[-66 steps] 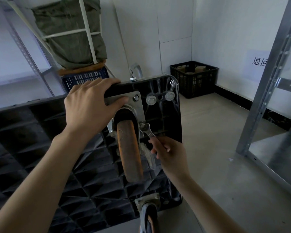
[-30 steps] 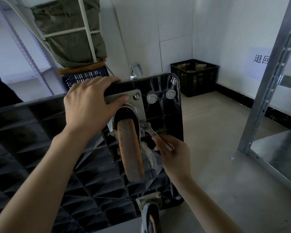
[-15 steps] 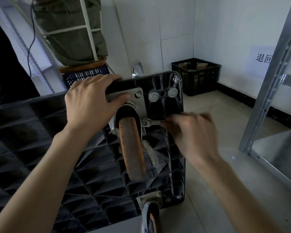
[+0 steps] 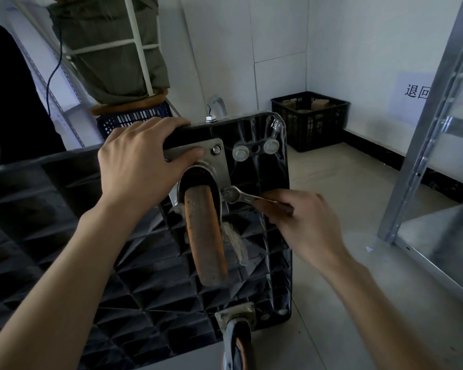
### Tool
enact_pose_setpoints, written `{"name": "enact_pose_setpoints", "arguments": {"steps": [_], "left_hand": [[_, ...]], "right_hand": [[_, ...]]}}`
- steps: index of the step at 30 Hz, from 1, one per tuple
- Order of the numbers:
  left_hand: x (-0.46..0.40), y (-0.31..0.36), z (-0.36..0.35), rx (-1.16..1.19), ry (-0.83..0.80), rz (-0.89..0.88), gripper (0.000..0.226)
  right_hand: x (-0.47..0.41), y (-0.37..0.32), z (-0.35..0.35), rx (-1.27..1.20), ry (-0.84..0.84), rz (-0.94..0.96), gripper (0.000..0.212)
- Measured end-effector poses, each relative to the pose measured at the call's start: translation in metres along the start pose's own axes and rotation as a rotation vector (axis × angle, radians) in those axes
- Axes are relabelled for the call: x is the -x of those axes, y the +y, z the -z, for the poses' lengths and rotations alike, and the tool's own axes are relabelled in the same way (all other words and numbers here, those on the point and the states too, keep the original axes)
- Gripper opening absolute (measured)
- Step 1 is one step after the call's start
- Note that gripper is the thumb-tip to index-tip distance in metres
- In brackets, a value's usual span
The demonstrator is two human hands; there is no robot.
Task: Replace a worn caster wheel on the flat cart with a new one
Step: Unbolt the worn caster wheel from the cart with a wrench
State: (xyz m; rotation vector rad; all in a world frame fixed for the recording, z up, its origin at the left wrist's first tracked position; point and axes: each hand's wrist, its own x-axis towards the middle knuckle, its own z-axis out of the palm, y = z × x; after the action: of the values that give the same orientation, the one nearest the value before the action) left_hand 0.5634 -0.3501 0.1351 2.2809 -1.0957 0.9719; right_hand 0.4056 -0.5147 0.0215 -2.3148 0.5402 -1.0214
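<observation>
I have the flat cart (image 4: 64,236) tipped up on its edge on the floor, its ribbed black underside facing me, and the worn caster wheel (image 4: 205,236) is at the cart's upper right corner, bolted there through its metal mounting plate (image 4: 217,161). My left hand (image 4: 142,166) is curled over the cart's top edge, thumb pressing on the plate, gripping to keep the cart steady. My right hand (image 4: 302,222) is closed around the handle of a wrench (image 4: 241,197), whose head sits on the bolt (image 4: 226,194) at the plate's lower right corner.

As I judge it, I am early in the job: the old wheel is not off yet. The bolt at the plate's upper right corner (image 4: 216,149) is in place, and my left hand hides the plate's left side, so I cannot tell how many fasteners remain there. A loose nut (image 4: 211,119) rests on the cart's top edge, which suggests one fastener may already be out. Left to do: free the remaining bolts, lift the old caster away, fit the new one and tighten it. I see no new caster anywhere.

A second caster (image 4: 235,340) sits at the cart's lower right corner. The wheel fork crowds the wrench head, and frayed fibre (image 4: 233,240) hangs beside the wheel. A black crate (image 4: 310,118) stands in the room's far corner, metal shelving (image 4: 422,145) to the right, and a blue basket (image 4: 134,120) behind the cart.
</observation>
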Motion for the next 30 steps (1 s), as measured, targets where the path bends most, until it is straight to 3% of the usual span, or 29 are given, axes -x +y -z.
{"name": "enact_pose_setpoints", "arguments": {"steps": [7,10,13,17,22,25,30], "left_hand": [[-0.001,-0.001,-0.001,0.002,-0.002,0.004,0.052],[0.0,0.0,0.0,0.004,0.0,0.002,0.053],[0.0,-0.001,0.0,0.003,0.001,0.001,0.053],[0.0,-0.001,-0.001,0.01,0.004,-0.007,0.052],[0.0,-0.002,-0.002,0.008,0.011,-0.012,0.053],[0.0,-0.002,-0.002,0.005,0.012,-0.01,0.053],[0.0,-0.001,-0.001,0.009,0.012,-0.01,0.053]], "right_hand": [[0.015,0.011,-0.045,-0.298,0.034,-0.12,0.017],[0.025,0.008,-0.061,-0.357,0.088,-0.168,0.027],[0.027,0.003,-0.067,-0.394,0.074,-0.227,0.023],[0.017,-0.001,-0.035,-0.104,0.005,-0.127,0.023],[-0.021,-0.021,0.038,0.381,0.265,0.259,0.015],[-0.031,-0.022,0.055,0.376,0.267,0.26,0.023],[-0.013,-0.01,0.032,0.198,0.033,0.18,0.021]]}}
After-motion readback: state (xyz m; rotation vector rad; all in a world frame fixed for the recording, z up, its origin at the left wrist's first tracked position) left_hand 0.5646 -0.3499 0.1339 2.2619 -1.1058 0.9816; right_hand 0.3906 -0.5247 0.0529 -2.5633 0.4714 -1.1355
